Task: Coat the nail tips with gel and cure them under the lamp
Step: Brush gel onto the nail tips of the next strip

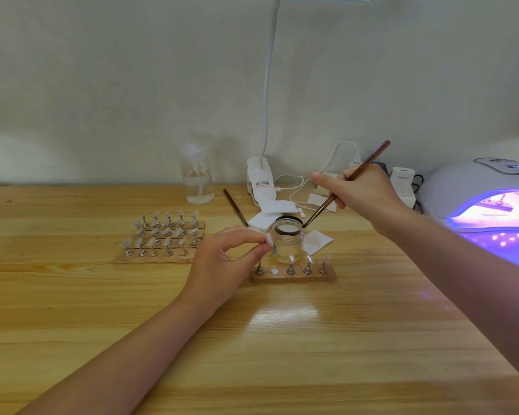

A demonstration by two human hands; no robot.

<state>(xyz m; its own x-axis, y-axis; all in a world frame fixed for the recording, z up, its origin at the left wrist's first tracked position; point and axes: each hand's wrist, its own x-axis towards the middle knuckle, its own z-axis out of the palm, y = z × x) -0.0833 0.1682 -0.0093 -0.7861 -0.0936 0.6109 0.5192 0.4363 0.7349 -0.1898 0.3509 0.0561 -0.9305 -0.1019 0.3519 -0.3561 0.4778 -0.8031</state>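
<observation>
Head view: a nail tip point(269, 238), seemingly on its stand, is pinched by the left hand point(228, 259); a brush point(346, 184) is gripped by the right hand point(361, 191), its bristles at the gel jar point(286, 239) just beyond the left fingertips.

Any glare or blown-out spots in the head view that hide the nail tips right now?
Head view: the curing lamp blows out violet-white at its mouth, so the contents wash out; a bright reflection sits on the table before the near holder strip; its tips stay readable; frame edges bend from the wide lens.
</observation>
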